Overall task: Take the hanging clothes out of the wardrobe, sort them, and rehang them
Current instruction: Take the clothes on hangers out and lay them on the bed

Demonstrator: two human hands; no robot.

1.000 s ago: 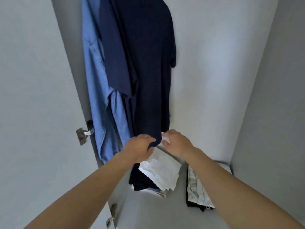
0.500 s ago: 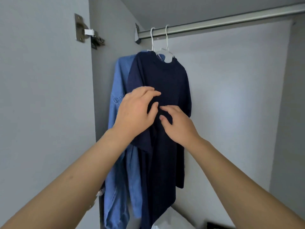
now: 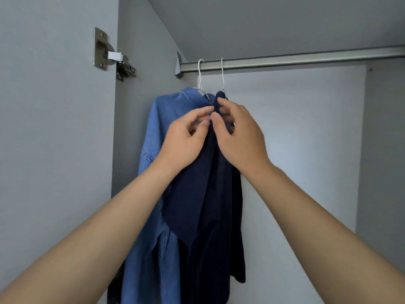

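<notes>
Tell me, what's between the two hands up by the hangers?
In the head view, the bunched top of the dark navy shirt sits between the left hand and the right hand. Both hands pinch it just below its white hanger.

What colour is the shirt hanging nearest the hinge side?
Light blue denim shirt, plain, no pattern; the head view shows it clearly.

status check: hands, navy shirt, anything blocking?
Left hand and right hand both pinching the navy shirt near its collar. Shirt on its white hanger, on the rail. Denim shirt crowds its left side.
</notes>
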